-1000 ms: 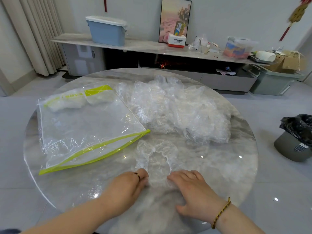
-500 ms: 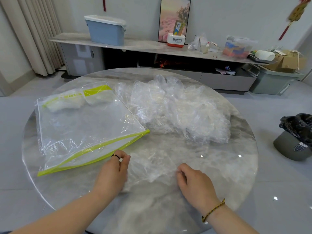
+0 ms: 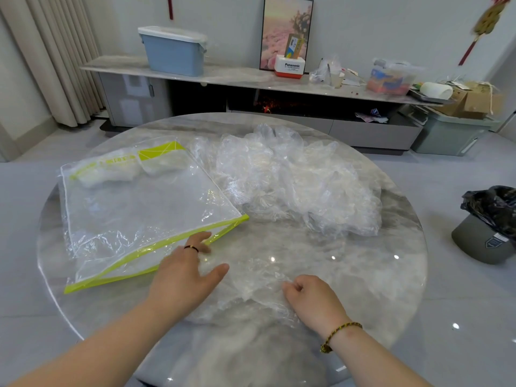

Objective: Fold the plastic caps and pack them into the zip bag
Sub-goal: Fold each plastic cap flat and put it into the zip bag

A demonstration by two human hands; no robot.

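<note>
Obs.: one plastic cap (image 3: pixel 251 280) lies spread out, thin and wrinkled, on the round marble table (image 3: pixel 363 275), near the person's edge and between the two hands.

Left hand (image 3: pixel 184 277): flat and open, fingers straight and splayed, gripping nothing. The palm lies over the cap's left margin and the fingertips touch the green-edged near side of the zip bag (image 3: pixel 134 213).

Right hand (image 3: pixel 312 298): fingers curled in, pinching the bunched right edge of the cap.

Zip bag: flat on the table, just left of the cap. The near green edge seems to gape, so I take it for the mouth. A few folded caps (image 3: pixel 111 171) sit at its far end. The pile of unfolded caps (image 3: pixel 296 188) lies behind, right of the bag and apart from the cap in work.

Judgement: the step in hand is folding this one cap. From the size of the pile, most of the task remains.

Method notes:
- The film looks slippery and springy on polished stone, so pin one side with the flat hand while the pinching hand carries its edge across, low to the table.
- Sweep air out toward the gathered rim, crease with the palm, then fold again until narrower than the bag mouth.
- Lift the left fingertips off the bag edge, or the bag may slide.
- Risk: the fold may spring open on release, so keep it pressed until it is inside the bag.
</note>
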